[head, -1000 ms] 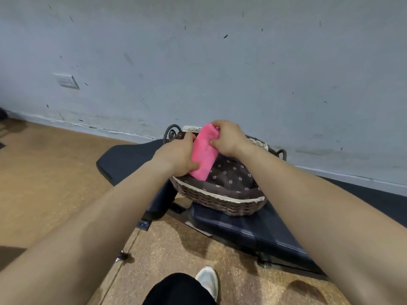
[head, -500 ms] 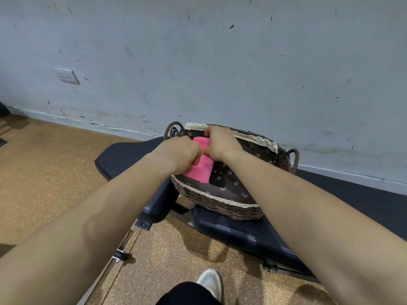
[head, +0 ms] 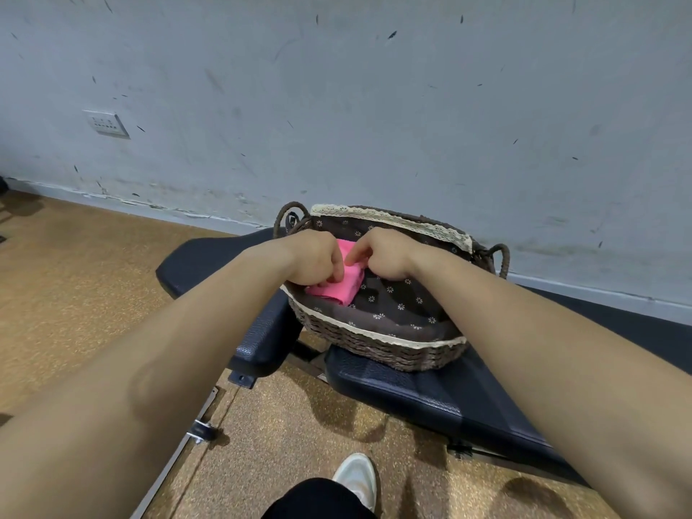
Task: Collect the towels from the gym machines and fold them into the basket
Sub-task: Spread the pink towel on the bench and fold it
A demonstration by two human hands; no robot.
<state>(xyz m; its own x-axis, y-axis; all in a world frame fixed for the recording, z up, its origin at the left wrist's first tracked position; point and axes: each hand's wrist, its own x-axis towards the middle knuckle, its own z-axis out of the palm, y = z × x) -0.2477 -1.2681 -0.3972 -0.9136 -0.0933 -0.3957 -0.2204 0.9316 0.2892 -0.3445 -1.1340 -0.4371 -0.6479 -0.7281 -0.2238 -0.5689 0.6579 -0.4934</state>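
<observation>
Grey scuffed wall backs one padded bench (head: 412, 398), with one wicker basket (head: 374, 354) near its far edge. One folded pink towel (head: 337, 290) lies inside the basket's left end. The left hand (head: 318, 260) and right hand (head: 382, 254) reach in, fingers curled, gripping it. One socket (head: 106, 123) is on the wall and one shoe (head: 355, 477) on the floor.
</observation>
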